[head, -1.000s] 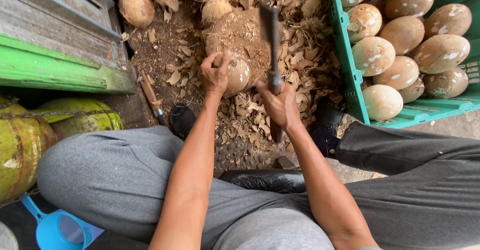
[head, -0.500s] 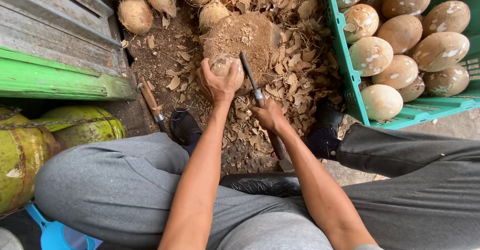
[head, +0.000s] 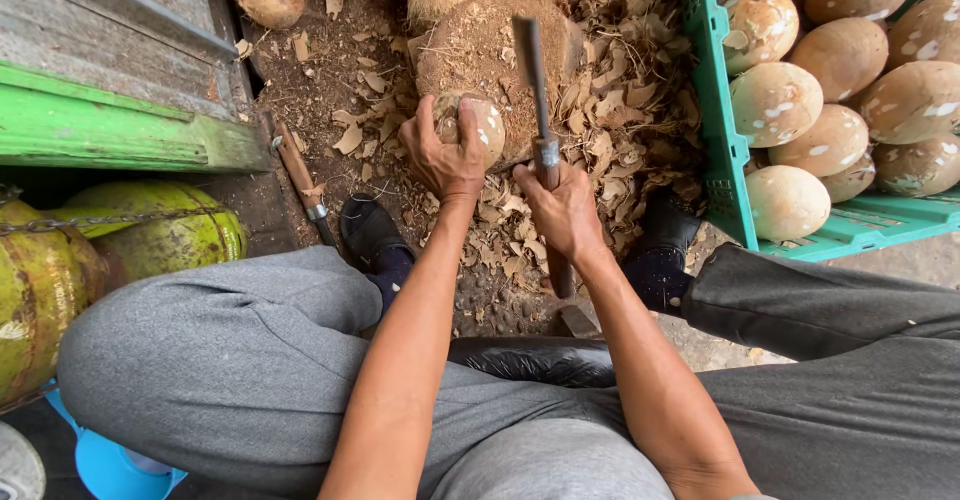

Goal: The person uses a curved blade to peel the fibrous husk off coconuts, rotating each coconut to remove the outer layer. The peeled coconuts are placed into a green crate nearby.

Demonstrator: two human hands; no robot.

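Gripping one coconut, one cleaver; crate holds perhaps ten.

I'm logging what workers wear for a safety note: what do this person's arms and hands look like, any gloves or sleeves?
Both arms are bare from above the elbow down; no sleeves show. The left hand and right hand wear no gloves, and no rings, watch or bands are visible. Below are grey trousers and dark shoes.
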